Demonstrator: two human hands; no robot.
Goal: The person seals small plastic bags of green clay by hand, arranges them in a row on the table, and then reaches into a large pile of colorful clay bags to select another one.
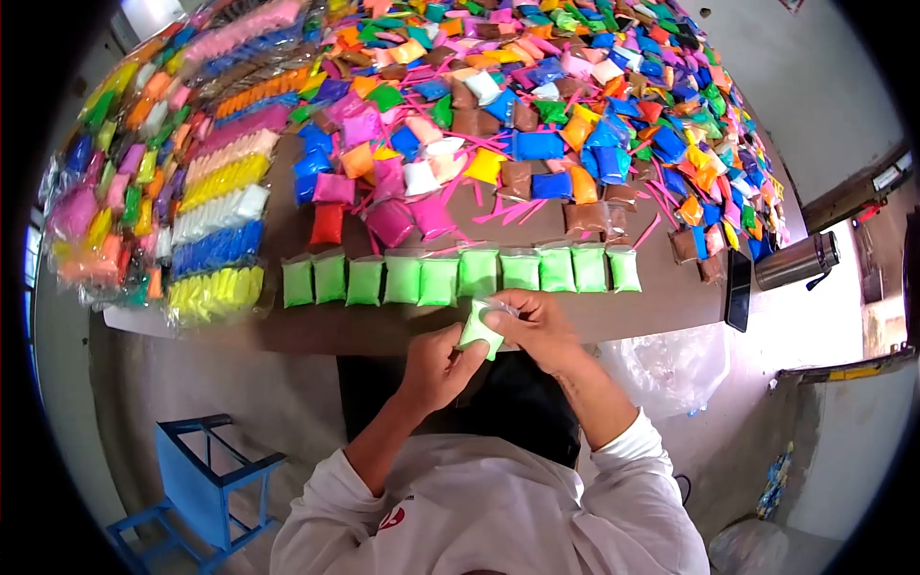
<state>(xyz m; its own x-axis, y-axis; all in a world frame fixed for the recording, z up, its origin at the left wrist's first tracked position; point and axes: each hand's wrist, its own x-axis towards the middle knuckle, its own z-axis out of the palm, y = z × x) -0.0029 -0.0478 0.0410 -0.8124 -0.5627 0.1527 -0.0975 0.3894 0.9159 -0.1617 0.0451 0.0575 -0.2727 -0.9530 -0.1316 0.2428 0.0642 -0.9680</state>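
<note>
Between my two hands, just over the table's front edge, is a small clear packet of light green clay-like material [480, 328]. My left hand [440, 362] grips its lower left side, thumb across the front. The fingers of my right hand [535, 329] pinch its clear top flap at the upper right. Beyond my hands, a row of similar light green packets [402, 279] lies side by side along the table [671, 307]. What is inside the packets cannot be told for certain.
Loose packets of many colours [537, 144] heap across the back, with pink strips [518, 209] among them. Bundled packets [218, 244] fill the left. A black phone [737, 290] and a steel flask [797, 261] lie at the right. A blue stool [206, 479] stands lower left.
</note>
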